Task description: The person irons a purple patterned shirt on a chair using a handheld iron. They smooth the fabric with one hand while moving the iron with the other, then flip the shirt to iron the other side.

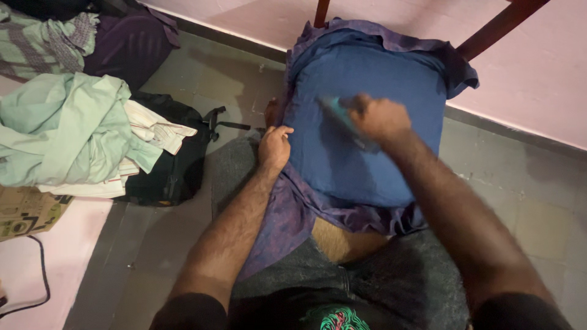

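Observation:
A blue cloth (367,79) lies spread over a purple cloth (287,220) on a wooden chair seat in front of me. My left hand (273,146) presses down on the left edge of the cloth, fingers gripping the fabric. Blurred by motion, my right hand (382,117) is closed around a teal object (342,116) resting on the middle of the blue cloth. The object's exact kind is unclear because of the blur. My knees in grey trousers are below the chair.
A pile of pale green and white clothes (73,131) lies at the left, beside a black bag (174,171). A cardboard box (24,211) and a black cable (36,269) are at the lower left. A pink wall (538,79) runs behind the chair; the floor is tiled.

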